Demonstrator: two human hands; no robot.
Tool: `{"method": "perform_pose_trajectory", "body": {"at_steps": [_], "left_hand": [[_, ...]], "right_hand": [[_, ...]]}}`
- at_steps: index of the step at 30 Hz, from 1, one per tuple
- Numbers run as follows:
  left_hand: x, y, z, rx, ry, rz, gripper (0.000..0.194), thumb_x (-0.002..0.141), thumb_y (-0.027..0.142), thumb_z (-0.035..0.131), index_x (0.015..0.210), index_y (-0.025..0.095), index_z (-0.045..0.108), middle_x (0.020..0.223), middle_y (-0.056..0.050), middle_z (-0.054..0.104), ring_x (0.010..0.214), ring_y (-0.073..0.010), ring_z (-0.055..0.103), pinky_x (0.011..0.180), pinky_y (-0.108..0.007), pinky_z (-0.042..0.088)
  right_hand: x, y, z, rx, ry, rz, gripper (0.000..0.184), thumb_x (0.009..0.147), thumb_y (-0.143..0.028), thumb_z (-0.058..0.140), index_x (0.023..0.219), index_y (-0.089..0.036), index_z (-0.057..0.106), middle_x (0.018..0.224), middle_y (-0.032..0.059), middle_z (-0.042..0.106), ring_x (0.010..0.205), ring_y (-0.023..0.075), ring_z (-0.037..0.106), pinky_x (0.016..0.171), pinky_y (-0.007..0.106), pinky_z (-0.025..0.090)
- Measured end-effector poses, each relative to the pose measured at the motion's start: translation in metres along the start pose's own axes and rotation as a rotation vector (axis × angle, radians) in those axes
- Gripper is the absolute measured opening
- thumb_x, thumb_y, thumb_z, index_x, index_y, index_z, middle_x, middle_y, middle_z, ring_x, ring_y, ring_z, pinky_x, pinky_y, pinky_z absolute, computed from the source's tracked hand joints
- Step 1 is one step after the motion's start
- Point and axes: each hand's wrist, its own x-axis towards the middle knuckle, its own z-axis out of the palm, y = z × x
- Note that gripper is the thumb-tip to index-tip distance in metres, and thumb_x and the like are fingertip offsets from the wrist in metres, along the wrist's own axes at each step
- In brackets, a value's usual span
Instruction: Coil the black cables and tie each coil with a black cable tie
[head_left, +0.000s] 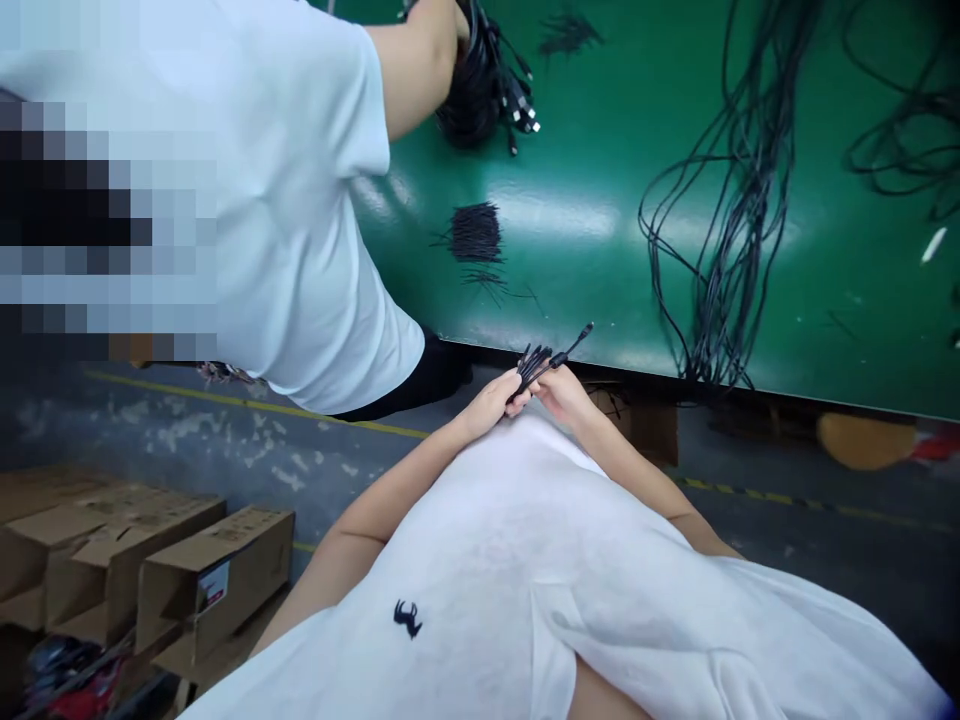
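Close to my body, just off the table's front edge, both hands meet around a folded black cable (534, 366). My left hand (493, 402) is closed on the looped strands. Beside it, my right hand (564, 396) has its fingers closed at the cable's other side, partly hidden behind it. One cable end with a thick dark lump and a plug (586, 331) sticks out up and to the right. A stack of short black ties (477, 233) lies on the table ahead, with several loose ones (486, 280) in front.
On the left, a co-worker in a light shirt (247, 190) reaches over the green table (585, 270) to coiled cables (480, 90). Long black cables (739, 230) lie at right, another tangle (911, 140) beyond. Cardboard boxes (247, 560) stand on the floor at lower left.
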Motion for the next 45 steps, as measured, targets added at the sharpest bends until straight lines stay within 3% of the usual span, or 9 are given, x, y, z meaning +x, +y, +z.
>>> {"method": "perform_pose_trajectory", "body": {"at_steps": [9, 15, 19, 23, 29, 33, 36, 40, 45], "left_hand": [[-0.007, -0.014, -0.006, -0.021, 0.219, 0.165, 0.048, 0.085, 0.061, 0.06, 0.103, 0.019, 0.046, 0.068, 0.007, 0.046, 0.053, -0.0066, 0.036, 0.054, -0.022, 0.034], [-0.016, -0.011, -0.016, 0.285, 0.333, 0.239, 0.03, 0.097, 0.044, 0.045, 0.086, 0.018, 0.054, 0.066, 0.004, 0.044, 0.059, -0.0089, 0.038, 0.061, -0.024, 0.035], [-0.017, -0.004, -0.02, 0.408, 0.402, 0.224, 0.029, 0.095, 0.037, 0.048, 0.11, 0.015, 0.06, 0.072, 0.003, 0.05, 0.06, -0.0094, 0.041, 0.06, -0.025, 0.034], [-0.012, 0.002, -0.029, 0.404, 0.324, 0.14, 0.026, 0.092, 0.035, 0.05, 0.101, 0.014, 0.06, 0.066, 0.004, 0.049, 0.059, -0.0096, 0.042, 0.058, -0.025, 0.033], [-0.003, 0.005, -0.035, 0.079, 0.116, 0.035, 0.035, 0.075, 0.045, 0.07, 0.085, 0.015, 0.057, 0.059, 0.006, 0.047, 0.054, -0.008, 0.04, 0.055, -0.025, 0.028], [0.006, 0.008, -0.035, -0.033, 0.099, 0.034, 0.042, 0.067, 0.048, 0.078, 0.074, 0.015, 0.054, 0.057, 0.006, 0.046, 0.054, -0.0071, 0.038, 0.056, -0.026, 0.026], [0.011, 0.008, -0.034, -0.073, 0.071, 0.027, 0.041, 0.066, 0.047, 0.078, 0.072, 0.015, 0.053, 0.055, 0.006, 0.047, 0.052, -0.0067, 0.037, 0.056, -0.026, 0.025], [0.017, 0.008, -0.031, -0.07, 0.103, 0.034, 0.034, 0.064, 0.038, 0.078, 0.068, 0.015, 0.054, 0.056, 0.006, 0.048, 0.053, -0.007, 0.039, 0.056, -0.026, 0.027], [0.029, 0.01, -0.029, -0.028, 0.148, 0.084, 0.011, 0.071, 0.024, 0.061, 0.078, 0.014, 0.059, 0.063, 0.003, 0.055, 0.059, -0.009, 0.045, 0.059, -0.025, 0.033]], "right_hand": [[0.01, -0.002, 0.012, -0.241, -0.027, -0.158, 0.018, 0.071, -0.033, 0.064, 0.068, -0.017, 0.059, 0.061, -0.004, 0.053, 0.058, 0.0078, 0.043, 0.06, 0.022, 0.037], [-0.002, -0.009, 0.017, -1.073, 0.01, -0.586, 0.022, 0.091, -0.03, 0.049, 0.087, -0.018, 0.068, 0.083, 0.0055, 0.063, 0.076, 0.0156, 0.055, 0.073, 0.029, 0.043], [0.001, -0.033, 0.02, -1.592, -0.222, -0.876, 0.033, 0.099, -0.022, 0.037, 0.094, -0.016, 0.069, 0.104, 0.013, 0.067, 0.098, 0.0222, 0.059, 0.088, 0.038, 0.044], [0.015, -0.06, 0.026, -1.837, -0.594, -1.211, 0.032, 0.099, -0.013, 0.036, 0.112, -0.012, 0.065, 0.133, 0.0131, 0.059, 0.127, 0.0241, 0.049, 0.107, 0.044, 0.037], [0.023, -0.086, 0.034, -2.113, -0.857, -1.568, 0.028, 0.098, -0.011, 0.039, 0.084, -0.01, 0.064, 0.081, 0.0088, 0.063, 0.075, 0.0182, 0.055, 0.077, 0.036, 0.045], [0.023, -0.097, 0.034, -2.176, -0.828, -1.733, 0.029, 0.098, -0.008, 0.036, 0.102, -0.005, 0.065, 0.08, 0.0088, 0.061, 0.068, 0.0179, 0.052, 0.065, 0.034, 0.04], [0.02, -0.099, 0.036, -2.284, -0.835, -1.722, 0.027, 0.094, -0.007, 0.039, 0.092, -0.007, 0.067, 0.076, 0.0084, 0.058, 0.067, 0.0194, 0.051, 0.062, 0.035, 0.037], [0.018, -0.096, 0.039, -2.502, -0.879, -1.517, 0.026, 0.088, -0.004, 0.044, 0.08, -0.009, 0.068, 0.069, 0.0086, 0.056, 0.066, 0.0213, 0.051, 0.056, 0.035, 0.034], [0.032, -0.1, 0.054, -2.509, -0.802, -0.832, 0.024, 0.09, -0.008, 0.046, 0.089, -0.009, 0.07, 0.082, 0.0133, 0.068, 0.077, 0.0236, 0.063, 0.058, 0.032, 0.038]]}}
